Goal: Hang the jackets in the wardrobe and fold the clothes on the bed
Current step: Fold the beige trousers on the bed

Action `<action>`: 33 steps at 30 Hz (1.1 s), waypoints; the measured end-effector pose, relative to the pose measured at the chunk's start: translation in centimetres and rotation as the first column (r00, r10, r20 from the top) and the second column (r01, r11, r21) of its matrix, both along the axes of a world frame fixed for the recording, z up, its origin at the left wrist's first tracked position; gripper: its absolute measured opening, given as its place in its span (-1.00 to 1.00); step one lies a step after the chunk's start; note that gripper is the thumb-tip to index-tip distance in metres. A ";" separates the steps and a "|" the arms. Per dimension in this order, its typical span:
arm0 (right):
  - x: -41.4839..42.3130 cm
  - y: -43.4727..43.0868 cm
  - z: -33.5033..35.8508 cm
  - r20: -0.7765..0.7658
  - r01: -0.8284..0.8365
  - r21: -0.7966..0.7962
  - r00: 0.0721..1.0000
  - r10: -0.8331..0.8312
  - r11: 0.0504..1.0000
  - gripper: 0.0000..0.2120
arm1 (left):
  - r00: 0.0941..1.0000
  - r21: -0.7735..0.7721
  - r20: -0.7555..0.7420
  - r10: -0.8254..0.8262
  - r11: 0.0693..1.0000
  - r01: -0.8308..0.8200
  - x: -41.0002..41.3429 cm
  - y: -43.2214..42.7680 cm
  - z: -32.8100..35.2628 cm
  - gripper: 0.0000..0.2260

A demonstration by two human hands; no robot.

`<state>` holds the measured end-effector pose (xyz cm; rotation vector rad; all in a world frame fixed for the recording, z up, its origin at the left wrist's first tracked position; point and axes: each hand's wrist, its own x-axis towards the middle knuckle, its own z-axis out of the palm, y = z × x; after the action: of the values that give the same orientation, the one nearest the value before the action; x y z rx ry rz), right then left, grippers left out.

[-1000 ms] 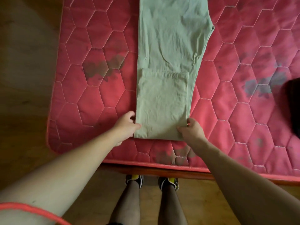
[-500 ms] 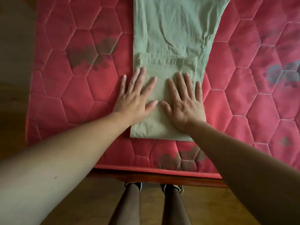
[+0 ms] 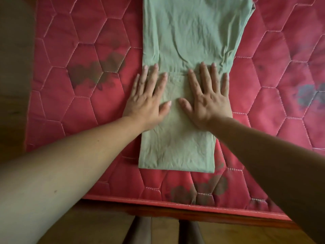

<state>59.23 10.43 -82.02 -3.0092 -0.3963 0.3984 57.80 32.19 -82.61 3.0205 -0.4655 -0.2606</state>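
Note:
A pale green pair of trousers (image 3: 190, 32) lies lengthwise on the red quilted mattress (image 3: 88, 106), its near end folded back over itself into a flat panel (image 3: 177, 152). My left hand (image 3: 147, 101) lies flat on the left side of that fold, fingers straight and spread, its outer fingers reaching onto the mattress. My right hand (image 3: 209, 99) presses flat on the right side, fingers spread, tips at the fold's far edge. The far end of the trousers runs out of view at the top.
The mattress has dark stains at the left (image 3: 95, 71), near edge (image 3: 198, 189) and right (image 3: 307, 94). A wooden bed frame edge (image 3: 175, 211) runs below the mattress. Wooden floor (image 3: 15, 67) lies to the left, and my legs stand at the bed's near side.
Both hands let go of the folded edge's corners, then lay flat on the fold and slid away from me along it. The view has moved closer to the bed.

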 end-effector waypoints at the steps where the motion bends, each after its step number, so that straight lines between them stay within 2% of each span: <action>1: 0.0 0.0 -0.1 0.006 -0.004 -0.001 1.000 0.004 1.000 -0.20 | 1.000 0.003 -0.002 -0.005 1.000 0.005 0.0 -0.1 0.0 -0.28; 7: 0.3 0.2 1.4 -0.094 -0.008 0.012 0.996 0.009 1.000 -0.19 | 0.994 0.019 -0.102 0.025 1.000 -0.023 0.7 -0.1 1.6 -0.28; 10: 0.7 0.1 3.0 -0.071 0.021 0.075 0.997 -0.016 0.997 -0.22 | 0.994 -0.034 -0.107 0.033 0.999 -0.036 1.8 0.0 3.6 -0.32; 12: 0.9 0.0 4.2 -0.046 0.042 0.089 0.998 -0.038 0.995 -0.34 | 0.991 -0.089 -0.135 0.021 0.995 -0.034 2.4 0.2 4.8 -0.35; 15: 1.2 -1.0 5.1 -0.030 0.108 0.137 0.994 -0.104 0.985 -0.63 | 0.947 -0.197 -0.310 0.087 0.968 -0.154 3.1 0.9 6.2 -0.42; 18: 1.9 -2.2 6.1 -0.178 0.247 0.273 0.963 -0.204 0.930 -0.83 | 0.842 -0.328 -0.510 0.176 0.865 -0.379 3.6 1.5 7.5 -0.57; 20: 2.4 -2.5 7.2 -0.319 0.365 0.342 0.912 -0.258 0.866 -0.90 | 0.789 -0.383 -0.589 0.178 0.798 -0.466 3.9 1.8 8.3 -0.69; 23: 3.5 -2.8 9.5 -0.426 0.443 0.380 0.863 -0.272 0.812 -0.96 | 0.767 -0.418 -0.628 0.128 0.776 -0.473 5.3 2.6 10.2 -0.80; 26: 7.6 -2.8 12.7 -0.468 0.462 0.405 0.846 -0.255 0.789 -0.95 | 0.784 -0.451 -0.614 0.095 0.772 -0.447 9.3 3.3 12.3 -0.76; 27: 10.0 -2.7 14.1 -0.455 0.485 0.436 0.845 -0.279 0.758 -0.94 | 0.813 -0.494 -0.571 0.118 0.741 -0.455 11.6 3.3 13.0 -0.71; 28: 13.1 -2.5 15.2 -0.447 0.530 0.494 0.835 -0.322 0.689 -0.90 | 0.833 -0.563 -0.527 0.170 0.664 -0.492 14.3 3.2 14.3 -0.66; 29: 16.0 -2.4 16.5 -0.476 0.597 0.563 0.800 -0.366 0.572 -0.80 | 0.818 -0.629 -0.529 0.228 0.541 -0.558 16.7 3.3 15.8 -0.60; 31: 20.7 -2.8 17.8 -0.623 0.732 0.598 0.681 -0.385 0.327 -0.58 | 0.701 -0.650 -0.679 0.218 0.267 -0.712 20.2 3.2 18.1 -0.45; 32: 21.6 -3.2 17.8 -0.712 0.794 0.544 0.607 -0.353 0.270 -0.50 | 0.620 -0.582 -0.762 0.186 0.223 -0.782 20.5 3.4 18.3 -0.37; 33: 21.2 -3.6 17.2 -0.783 0.849 0.444 0.523 -0.337 0.286 -0.44 | 0.537 -0.486 -0.825 0.177 0.262 -0.833 19.7 3.5 17.9 -0.32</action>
<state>80.47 6.81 -64.81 -1.7270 0.5780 0.7182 77.55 35.69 -64.75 1.6666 0.4757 -0.6924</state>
